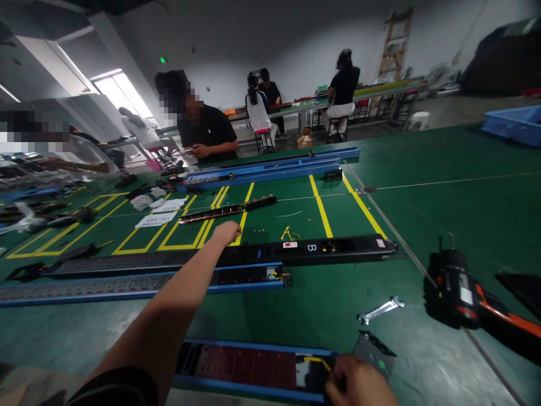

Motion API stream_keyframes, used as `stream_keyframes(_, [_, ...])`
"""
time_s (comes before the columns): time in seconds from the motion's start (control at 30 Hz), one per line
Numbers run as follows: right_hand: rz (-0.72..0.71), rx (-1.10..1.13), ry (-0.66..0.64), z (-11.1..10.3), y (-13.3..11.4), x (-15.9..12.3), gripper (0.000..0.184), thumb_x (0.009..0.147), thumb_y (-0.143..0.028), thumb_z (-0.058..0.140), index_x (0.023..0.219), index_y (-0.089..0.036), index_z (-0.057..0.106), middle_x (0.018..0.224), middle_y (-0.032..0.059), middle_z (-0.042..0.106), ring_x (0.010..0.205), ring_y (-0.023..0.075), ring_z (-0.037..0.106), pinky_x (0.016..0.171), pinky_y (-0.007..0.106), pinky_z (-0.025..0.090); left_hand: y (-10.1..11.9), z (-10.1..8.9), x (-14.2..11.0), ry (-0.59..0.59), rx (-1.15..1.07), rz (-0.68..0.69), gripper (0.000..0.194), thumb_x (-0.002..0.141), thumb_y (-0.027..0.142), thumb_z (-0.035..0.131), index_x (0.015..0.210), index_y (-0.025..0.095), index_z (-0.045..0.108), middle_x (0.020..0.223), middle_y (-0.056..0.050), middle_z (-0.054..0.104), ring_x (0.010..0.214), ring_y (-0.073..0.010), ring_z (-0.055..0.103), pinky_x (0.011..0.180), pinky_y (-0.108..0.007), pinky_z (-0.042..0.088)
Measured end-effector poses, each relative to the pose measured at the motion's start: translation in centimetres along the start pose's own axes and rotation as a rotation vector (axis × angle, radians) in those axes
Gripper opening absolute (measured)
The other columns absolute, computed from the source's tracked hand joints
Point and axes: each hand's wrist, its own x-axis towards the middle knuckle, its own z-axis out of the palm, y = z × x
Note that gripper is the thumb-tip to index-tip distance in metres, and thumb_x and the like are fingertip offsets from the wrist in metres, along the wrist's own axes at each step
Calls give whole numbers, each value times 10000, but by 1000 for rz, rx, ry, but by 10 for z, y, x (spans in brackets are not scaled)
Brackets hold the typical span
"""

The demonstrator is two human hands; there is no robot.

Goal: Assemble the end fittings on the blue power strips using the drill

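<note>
- Green bench mat (443, 192); landmark is black rail marked B (338, 247).
- Left hand (226, 232) curled just above rail; grip unclear.
- Right hand (357, 383) closed-looking at yellow wire (316, 361), nearside of rail; grip unclear.
- Blue-edged power strip (249, 366) there: looks long, stiff, heavy-ish; take both edges.
- Drill (452, 287), spanner (380, 310) sit nearside of rail, right; clear of strip.

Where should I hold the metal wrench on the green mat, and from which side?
Probably grip the wrench at its narrow middle shank, from above with the right hand: it lies flat on the mat, and that hand is nearest.
</note>
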Motion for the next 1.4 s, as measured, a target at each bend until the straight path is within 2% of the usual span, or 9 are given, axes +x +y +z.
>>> stream_keyframes(0.13, [-24, 62, 86, -2, -6, -7, 139, 726, -227, 524, 631, -182, 614, 662, 52, 664, 586, 148, 568, 525, 247, 274, 16, -27, -21, 159, -66, 10, 112, 831, 214, 559, 876, 144, 635, 891, -51, 669, 875, -166, 613, 820, -280, 455])
stream_keyframes(0.27, [-43, 124, 143, 1, -6, -10, 160, 739, -231, 510, 608, -178, 585, 625, 42, 645, 568, 145, 560, 526, 242, 273, 57, -36, -117, 344, -184, 45, 292, 911, 315, 405, 1076, 157, 587, 874, -30, 665, 770, -122, 616, 710, -219, 481])
stream_keyframes(0.33, [-51, 142, 171, 2, -6, -11, 164, 744, -243, 509, 610, -175, 575, 629, 47, 642, 568, 144, 554, 528, 239, 281, 87, -15, -185, 339, -394, 169, 255, 875, 359, 487, 1001, 202, 644, 817, -9, 669, 681, -124, 605, 637, -223, 492])
stream_keyframes(0.4, [-82, 155, 200, 2, -4, -12, 186, 759, -269, 502, 619, -172, 575, 630, 48, 638, 565, 142, 545, 524, 237, 283, 117, 21, -246, 217, -468, 303, 180, 853, 314, 539, 917, 242, 691, 862, -6, 675, 729, -126, 608, 678, -226, 498])
stream_keyframes(0.47, [-138, 180, 216, 2, -2, -12, 222, 775, -306, 495, 626, -168, 584, 630, 44, 635, 576, 145, 544, 532, 236, 294, 143, 62, -288, 141, -516, 291, 197, 863, 238, 518, 933, 256, 702, 870, -10, 670, 747, -125, 610, 686, -221, 498])
stream_keyframes(0.53, [-196, 232, 201, 1, 3, -13, 247, 782, -336, 493, 645, -163, 605, 641, 37, 637, 605, 152, 550, 557, 235, 319, 160, 94, -307, 113, -491, 243, 199, 853, 207, 531, 932, 265, 704, 869, -14, 671, 762, -142, 608, 695, -243, 497])
stream_keyframes(0.67, [-234, 353, 145, -2, 13, -9, 289, 775, -374, 491, 625, -152, 600, 587, 11, 582, 588, 141, 502, 549, 230, 323, 175, 119, -304, 144, -385, 210, 156, 798, 233, 639, 940, 277, 686, 898, 8, 695, 851, -186, 601, 765, -313, 476])
stream_keyframes(0.83, [-254, 517, 86, -1, 21, -4, 334, 765, -399, 489, 534, -159, 515, 495, -20, 471, 505, 102, 400, 491, 214, 285, 178, 121, -290, 148, -321, 248, 46, 788, 263, 669, 796, 253, 714, 798, 18, 707, 784, -167, 599, 729, -296, 451])
stream_keyframes(1.4, [-264, 684, -105, 0, 29, 4, 436, 768, -541, 523, 549, -175, 430, 451, -67, 334, 439, 65, 266, 436, 210, 188, 178, 128, -283, 152, -408, 323, 94, 804, 240, 648, 819, 261, 739, 767, 25, 723, 747, -144, 607, 690, -268, 453])
